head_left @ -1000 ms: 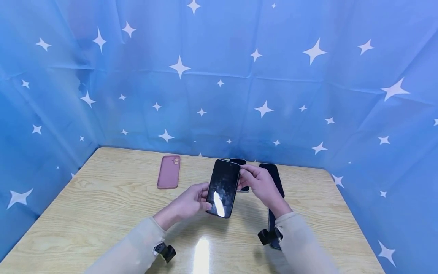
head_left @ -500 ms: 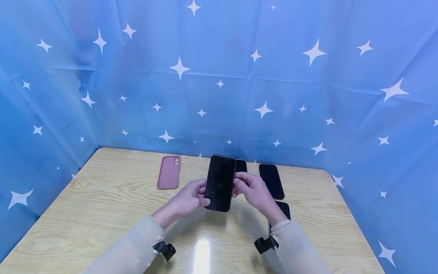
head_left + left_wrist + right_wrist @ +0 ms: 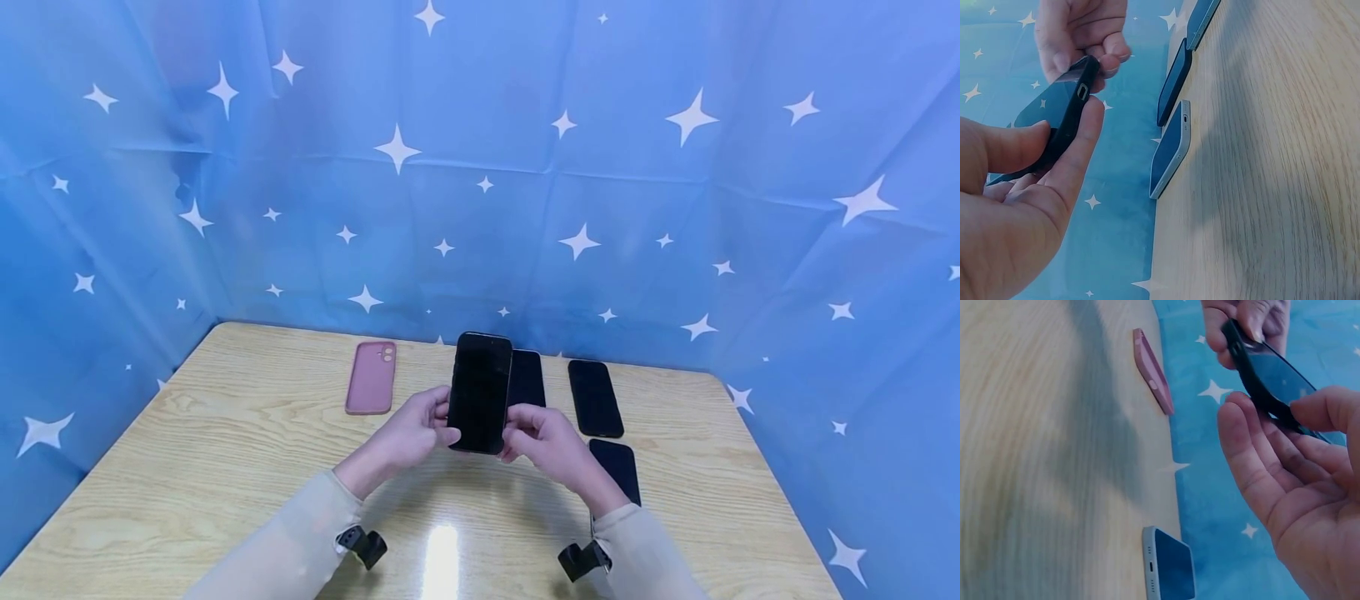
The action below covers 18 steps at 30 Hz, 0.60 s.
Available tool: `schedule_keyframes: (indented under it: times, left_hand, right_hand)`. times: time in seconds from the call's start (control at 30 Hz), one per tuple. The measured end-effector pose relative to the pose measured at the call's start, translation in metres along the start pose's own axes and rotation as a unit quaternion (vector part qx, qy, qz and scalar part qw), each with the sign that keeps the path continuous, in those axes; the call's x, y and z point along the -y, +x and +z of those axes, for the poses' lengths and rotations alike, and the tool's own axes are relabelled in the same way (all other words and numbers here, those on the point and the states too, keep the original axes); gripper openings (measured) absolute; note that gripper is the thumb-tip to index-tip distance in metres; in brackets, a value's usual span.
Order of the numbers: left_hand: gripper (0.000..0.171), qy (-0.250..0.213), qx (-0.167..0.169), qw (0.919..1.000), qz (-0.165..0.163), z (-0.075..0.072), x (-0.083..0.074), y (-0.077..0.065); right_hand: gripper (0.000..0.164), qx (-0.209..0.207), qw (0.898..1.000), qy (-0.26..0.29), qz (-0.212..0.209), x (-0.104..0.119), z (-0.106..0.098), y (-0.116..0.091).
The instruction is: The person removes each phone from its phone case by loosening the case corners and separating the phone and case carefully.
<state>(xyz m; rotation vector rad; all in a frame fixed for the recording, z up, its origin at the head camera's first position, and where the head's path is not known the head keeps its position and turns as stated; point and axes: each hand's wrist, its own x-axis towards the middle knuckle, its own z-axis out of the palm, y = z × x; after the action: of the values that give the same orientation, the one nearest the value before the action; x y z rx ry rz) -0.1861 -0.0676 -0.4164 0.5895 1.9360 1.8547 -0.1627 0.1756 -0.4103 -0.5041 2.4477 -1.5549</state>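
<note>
A phone [image 3: 482,387] with a black screen is held up off the table, tilted toward me, in both hands. My left hand [image 3: 408,429] grips its lower left edge, thumb on the front and fingers behind. My right hand [image 3: 551,442] pinches the lower right corner. In the left wrist view a black case [image 3: 1065,136] with a port cutout wraps the bottom edge. The right wrist view shows my right thumb at the case's edge [image 3: 1263,400], fingers underneath. Whether the case sits fully around the phone, I cannot tell.
A pink phone case [image 3: 371,377] lies at the back left of the wooden table [image 3: 247,467]. Behind the held phone lies a light-edged phone [image 3: 527,379]. Two more dark phones, one farther back [image 3: 596,397] and one nearer [image 3: 617,471], lie at right. A blue star-patterned curtain [image 3: 480,208] surrounds the table.
The held phone has shifted slightly left and away and stands straighter. My right hand has slid down from its upper right edge to the lower right corner. My left hand keeps its grip.
</note>
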Motion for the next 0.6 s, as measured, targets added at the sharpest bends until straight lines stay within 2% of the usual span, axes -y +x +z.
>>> schedule_keyframes:
  times: [0.2,0.6]
  left_hand:
    - [0.048,0.000,-0.014,0.9999,-0.003,0.002,0.001,0.001]
    - [0.048,0.013,-0.016,0.9998,0.002,0.005,0.002,0.000]
  right_hand:
    - [0.014,0.010,1.000,0.011,0.009,-0.002,0.008,-0.003]
    - [0.017,-0.019,0.999,0.031,0.005,-0.002,0.015,-0.006]
